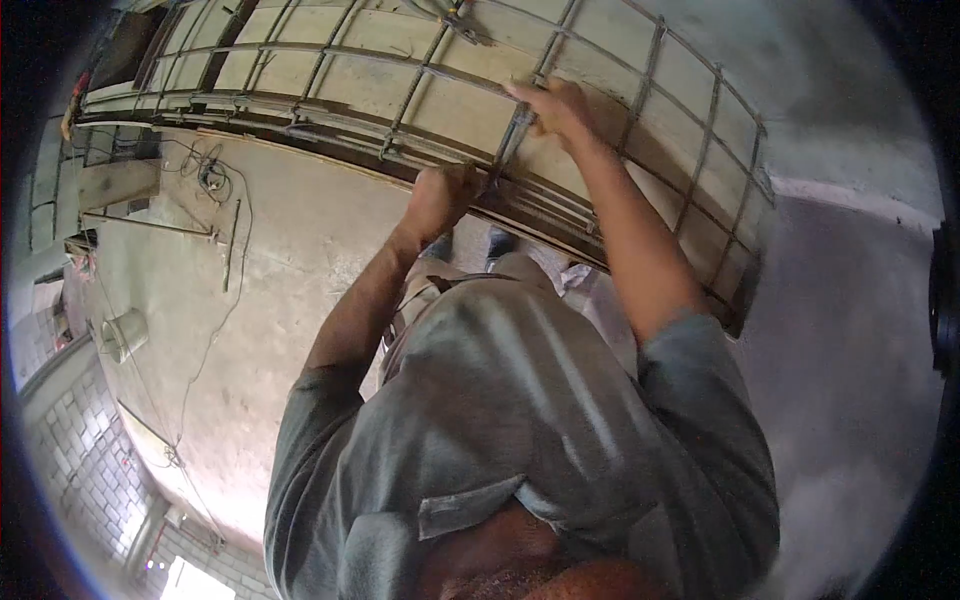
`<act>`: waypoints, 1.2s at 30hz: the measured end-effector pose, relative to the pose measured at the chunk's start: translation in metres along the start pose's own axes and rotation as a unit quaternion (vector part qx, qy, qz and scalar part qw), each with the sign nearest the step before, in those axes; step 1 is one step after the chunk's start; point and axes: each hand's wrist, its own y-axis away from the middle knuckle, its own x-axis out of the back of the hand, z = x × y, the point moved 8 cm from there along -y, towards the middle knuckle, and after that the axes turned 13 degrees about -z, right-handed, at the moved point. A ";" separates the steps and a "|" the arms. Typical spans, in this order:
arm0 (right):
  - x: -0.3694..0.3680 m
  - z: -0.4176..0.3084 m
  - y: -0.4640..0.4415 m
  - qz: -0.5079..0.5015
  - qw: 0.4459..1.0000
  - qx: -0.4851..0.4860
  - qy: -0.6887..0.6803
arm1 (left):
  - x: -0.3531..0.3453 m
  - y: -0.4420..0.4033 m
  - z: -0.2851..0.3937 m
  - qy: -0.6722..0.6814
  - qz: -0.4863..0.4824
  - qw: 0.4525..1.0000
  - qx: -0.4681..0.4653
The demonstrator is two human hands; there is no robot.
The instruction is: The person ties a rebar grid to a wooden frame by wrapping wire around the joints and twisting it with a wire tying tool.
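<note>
A grid of metal bars [422, 68] lies over pale boards in front of my body. My left hand [440, 197] is closed at the near edge of the grid, around a bar or piece whose shape is mostly hidden by the fingers. Farther up and to the right, my right hand [556, 108] is at a crossing of the bars, its thumb and index finger stretched out to the left. A short metal piece [511, 137] runs slantwise between the two hands. Whether the right fingers hold it is unclear.
Loose cable [212, 180] and a thin rod [232, 245] lie on the floor at left. A pale bucket [124, 335] stands farther left, near a block wall [85, 440]. A plain wall [850, 110] rises at the upper right.
</note>
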 end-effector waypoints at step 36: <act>-0.130 0.058 0.224 -0.117 0.979 -0.163 -0.046 | 0.016 0.013 -0.030 0.333 -0.078 0.938 -0.059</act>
